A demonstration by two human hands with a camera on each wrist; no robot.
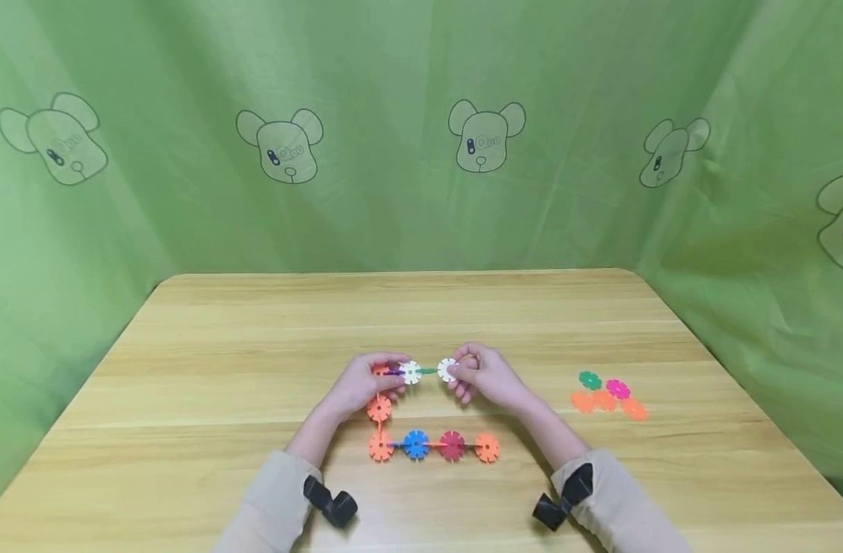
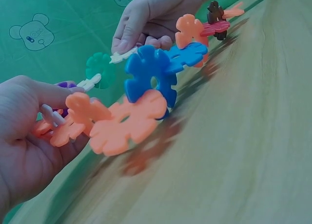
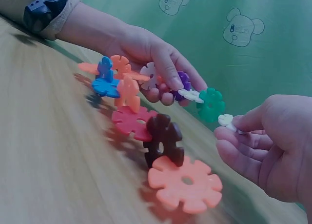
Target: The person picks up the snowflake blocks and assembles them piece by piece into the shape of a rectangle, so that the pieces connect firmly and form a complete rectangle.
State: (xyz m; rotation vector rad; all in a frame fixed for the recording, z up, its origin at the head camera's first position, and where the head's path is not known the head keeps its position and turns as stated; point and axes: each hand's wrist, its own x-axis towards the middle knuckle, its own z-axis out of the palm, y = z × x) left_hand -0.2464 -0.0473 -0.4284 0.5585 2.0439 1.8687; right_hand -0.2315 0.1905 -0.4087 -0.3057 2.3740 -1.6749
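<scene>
A chain of slotted plastic snowflake discs makes a U open to the right. My left hand (image 1: 359, 386) grips its upper left stretch, thumb and fingers around the purple disc (image 3: 183, 84). Beyond that come a white disc (image 1: 410, 373), a green disc (image 3: 211, 105) seen edge-on from the head, and an end white disc (image 1: 446, 369), which my right hand (image 1: 492, 378) pinches between thumb and fingers. Orange discs (image 1: 379, 408) form the left side. Along the near row are a blue disc (image 1: 416, 445), a red disc (image 1: 452, 445), a dark brown disc (image 3: 164, 141) and an orange disc (image 1: 487, 447).
To the right lie loose discs: a green one (image 1: 590, 380), a pink one (image 1: 618, 389) and several orange ones (image 1: 634, 408). A wooden table (image 1: 255, 307) carries everything. Green curtain (image 1: 393, 215) hangs behind and at the sides. Black wrist cameras (image 1: 340, 508) sit on both sleeves.
</scene>
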